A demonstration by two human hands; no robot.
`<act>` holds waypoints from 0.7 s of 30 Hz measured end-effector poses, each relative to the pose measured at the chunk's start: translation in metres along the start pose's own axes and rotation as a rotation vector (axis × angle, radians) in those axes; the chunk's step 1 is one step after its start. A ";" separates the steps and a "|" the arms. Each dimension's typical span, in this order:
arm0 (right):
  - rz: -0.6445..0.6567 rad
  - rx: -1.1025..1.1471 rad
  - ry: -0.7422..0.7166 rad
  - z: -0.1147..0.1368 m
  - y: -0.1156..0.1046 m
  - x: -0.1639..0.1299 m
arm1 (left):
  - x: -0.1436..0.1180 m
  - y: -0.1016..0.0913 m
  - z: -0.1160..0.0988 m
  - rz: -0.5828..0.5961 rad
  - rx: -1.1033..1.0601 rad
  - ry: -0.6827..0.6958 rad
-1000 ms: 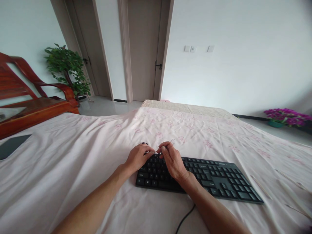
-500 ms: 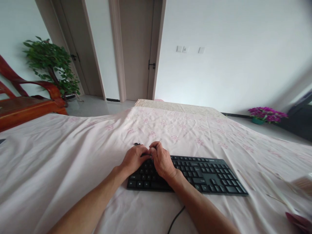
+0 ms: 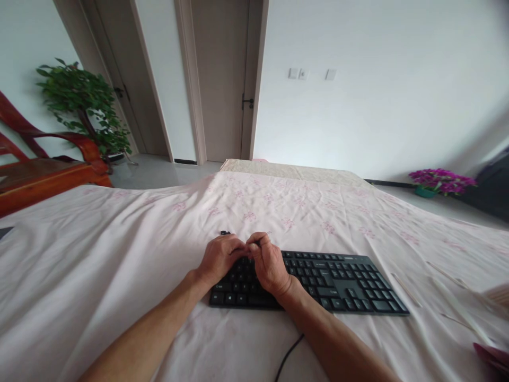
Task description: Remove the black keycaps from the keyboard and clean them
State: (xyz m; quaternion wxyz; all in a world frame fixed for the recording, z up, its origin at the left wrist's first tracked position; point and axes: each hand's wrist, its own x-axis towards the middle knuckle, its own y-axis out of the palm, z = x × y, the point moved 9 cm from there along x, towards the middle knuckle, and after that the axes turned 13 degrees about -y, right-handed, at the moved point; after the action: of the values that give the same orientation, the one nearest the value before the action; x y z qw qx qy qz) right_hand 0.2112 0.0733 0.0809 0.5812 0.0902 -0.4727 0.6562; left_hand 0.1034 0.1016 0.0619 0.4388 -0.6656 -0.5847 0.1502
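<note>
The black keyboard (image 3: 318, 281) lies flat on the pink flowered cloth (image 3: 119, 254) that covers the table, and both hands are bunched over its left end. The left hand (image 3: 219, 257) is curled with its fingertips pressed down near the top row of keys; the right hand (image 3: 269, 263), just beside and touching it, pinches a thin wire tool (image 3: 265, 236) whose tip pokes out past the keyboard's far edge. The right grip is clenched on that wire; whether the left grip clasps anything I cannot tell, since the knuckles cover it. The keyboard looks stiff, light and plastic, best steadied by its frame, while its caps are small, snap-fitted and likely easy to crack or flick away if levered hard. A small dark piece (image 3: 225, 233) rests on the cloth just beyond the keyboard's far left corner, possibly a loose keycap, too small to be sure. The keys under both palms are hidden, and the cable (image 3: 288, 358) runs off the lower edge
</note>
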 end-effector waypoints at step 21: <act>-0.258 0.214 0.186 -0.017 -0.017 -0.005 | 0.011 0.010 0.012 0.129 -0.094 -0.108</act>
State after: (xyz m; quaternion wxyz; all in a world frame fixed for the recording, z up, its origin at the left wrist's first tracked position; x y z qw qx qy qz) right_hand 0.2344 0.0807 0.0772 0.6888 0.1501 -0.3289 0.6284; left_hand 0.1040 0.1175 0.0511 0.3645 -0.7128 -0.5695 0.1863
